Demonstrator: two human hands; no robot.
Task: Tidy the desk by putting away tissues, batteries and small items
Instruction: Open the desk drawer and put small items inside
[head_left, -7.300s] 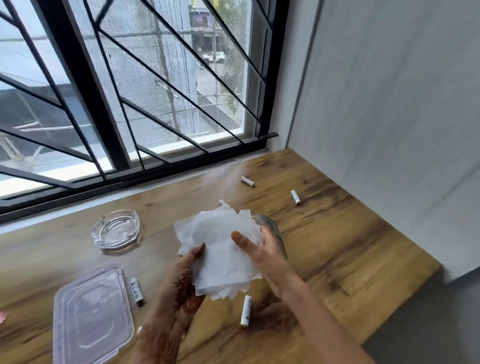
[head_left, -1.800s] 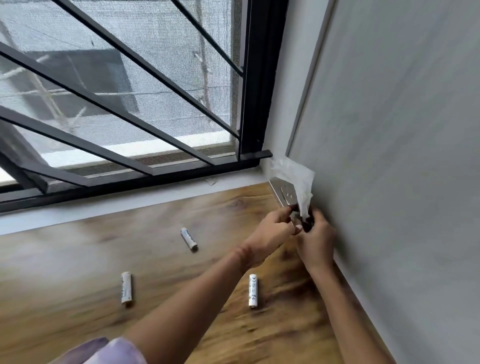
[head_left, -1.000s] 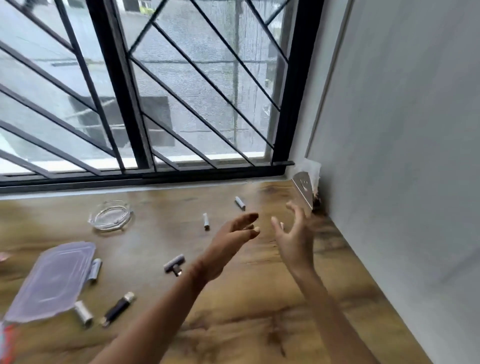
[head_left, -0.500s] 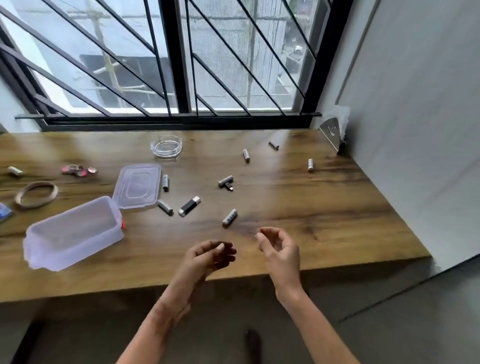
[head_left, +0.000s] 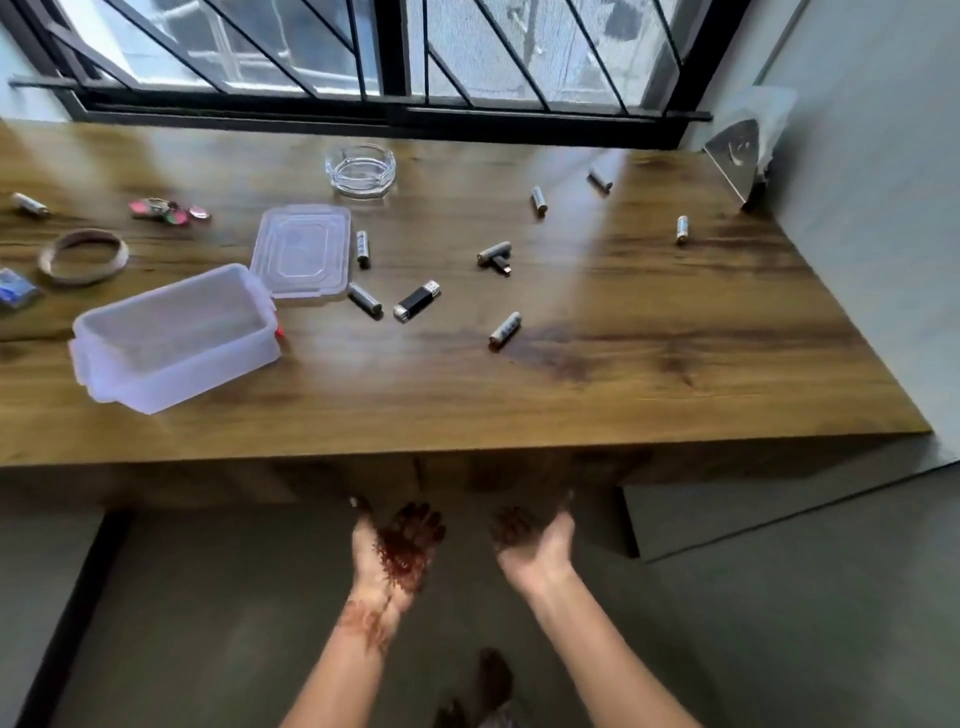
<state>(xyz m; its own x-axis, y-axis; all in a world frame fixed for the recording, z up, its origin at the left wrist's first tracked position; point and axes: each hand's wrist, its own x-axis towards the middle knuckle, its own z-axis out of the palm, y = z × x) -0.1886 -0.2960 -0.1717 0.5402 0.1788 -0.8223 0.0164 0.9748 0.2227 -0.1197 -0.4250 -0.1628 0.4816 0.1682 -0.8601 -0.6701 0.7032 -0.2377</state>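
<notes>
White tissues (head_left: 769, 111) stand in a metal holder (head_left: 735, 158) at the desk's far right corner. Several batteries lie scattered on the wooden desk (head_left: 623, 374), one near the middle (head_left: 505, 329) and one by the right wall (head_left: 682, 229). A black USB stick (head_left: 417, 301) and a second small stick (head_left: 496, 255) lie among them. An open clear plastic box (head_left: 171, 338) sits at the left with its lid (head_left: 302, 251) behind it. My left hand (head_left: 397, 551) and my right hand (head_left: 532, 538) hang below the desk's front edge, fingers loosely curled, holding nothing.
A glass ashtray (head_left: 360, 169) stands near the window. At the far left lie a tape ring (head_left: 83, 256), pink keyrings (head_left: 169, 212), another battery (head_left: 30, 203) and a blue packet (head_left: 13, 288). A grey wall borders the desk's right side.
I have let go of the tissues, now standing in the corner holder. Both empty hands have drawn back from the corner to below the desk's front edge, and the view has pulled back.
</notes>
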